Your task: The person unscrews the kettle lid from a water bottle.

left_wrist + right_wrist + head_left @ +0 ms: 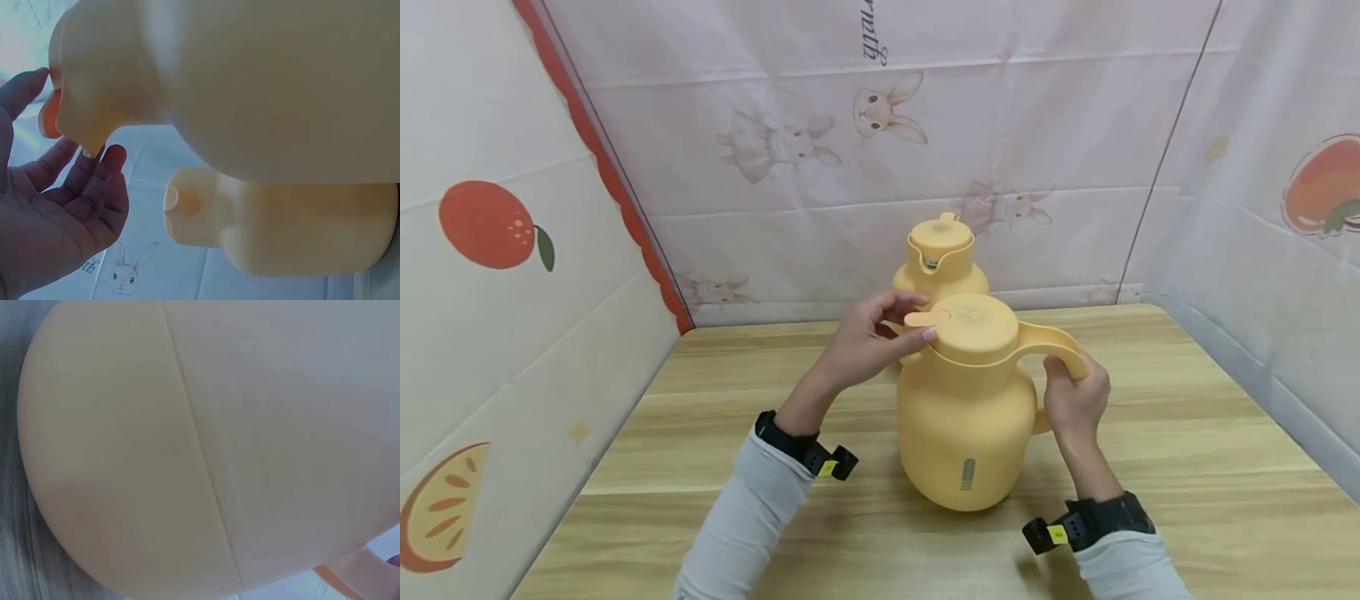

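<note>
A large yellow vacuum jug (967, 425) stands upright in the middle of the wooden table, its base seemingly on the wood. Its round lid (981, 325) is on, with a small tab (925, 318) pointing left. My right hand (1078, 396) grips the jug's curved handle (1048, 336) from the right. On the spout side, my left hand (872, 337) has its thumb against the lid's edge, its other fingers loosely bent by the spout (94, 140). Jug body (156, 450) fills the right wrist view, which hides nearly all of that hand. Behind stands a second yellow jug (942, 275), partly covered.
The wooden table (737, 450) reaches to a pink rabbit-print cloth (820, 250) at the back. Fruit-print white sheets (497, 333) wall the left and right sides. Each wrist wears a black strap with a small camera (842, 462).
</note>
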A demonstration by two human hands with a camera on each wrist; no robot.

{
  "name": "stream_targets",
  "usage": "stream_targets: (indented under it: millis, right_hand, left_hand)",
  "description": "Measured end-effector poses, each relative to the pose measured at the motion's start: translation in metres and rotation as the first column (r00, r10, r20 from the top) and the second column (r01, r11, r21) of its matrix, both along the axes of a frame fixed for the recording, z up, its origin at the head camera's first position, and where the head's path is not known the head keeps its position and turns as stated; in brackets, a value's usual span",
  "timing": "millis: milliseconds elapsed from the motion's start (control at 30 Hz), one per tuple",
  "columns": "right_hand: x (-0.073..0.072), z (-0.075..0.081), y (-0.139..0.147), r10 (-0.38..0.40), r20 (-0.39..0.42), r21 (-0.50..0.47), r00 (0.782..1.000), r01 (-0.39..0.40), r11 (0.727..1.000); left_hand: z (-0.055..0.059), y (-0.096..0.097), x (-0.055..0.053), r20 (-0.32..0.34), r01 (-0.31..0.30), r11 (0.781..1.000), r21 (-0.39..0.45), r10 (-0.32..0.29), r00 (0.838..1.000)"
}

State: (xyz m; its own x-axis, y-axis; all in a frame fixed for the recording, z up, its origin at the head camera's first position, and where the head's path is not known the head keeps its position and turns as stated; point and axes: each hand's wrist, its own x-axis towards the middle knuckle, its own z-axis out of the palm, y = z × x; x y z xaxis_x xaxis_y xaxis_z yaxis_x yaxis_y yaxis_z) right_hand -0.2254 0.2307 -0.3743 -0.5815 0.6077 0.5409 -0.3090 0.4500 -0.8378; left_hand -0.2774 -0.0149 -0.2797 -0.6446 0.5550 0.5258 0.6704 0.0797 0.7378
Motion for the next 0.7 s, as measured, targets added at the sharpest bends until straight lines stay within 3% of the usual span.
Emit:
stream_targets:
  millis: [167, 300, 467, 700]
  right_hand:
    - [-0.001, -0.001, 0.001, 0.002, -0.013, 0.006, 1.0, -0.002, 1.0]
    - [0.0, 0.0, 0.001, 0.002, -0.022, 0.012, 1.0, -0.001, 1.0]
    - [0.0, 0.001, 0.0, -0.01, -0.019, 0.006, 1.0, 0.011, 1.0]
    - [0.0, 0.002, -0.001, -0.003, -0.009, -0.005, 1.0, 0.003, 1.0]
  left_hand:
    - [0.0, 0.006, 0.002, -0.04, -0.014, 0.999, -0.048, 0.012, 0.999]
    - [0.007, 0.011, 0.003, -0.097, -0.031, 0.991, -0.128, 0.018, 0.995]
    - [0.018, 0.017, 0.005, -0.136, -0.022, 0.975, -0.221, -0.009, 0.991]
    - [0.027, 0.028, 0.007, -0.197, -0.095, 0.94, -0.328, 0.031, 0.98]
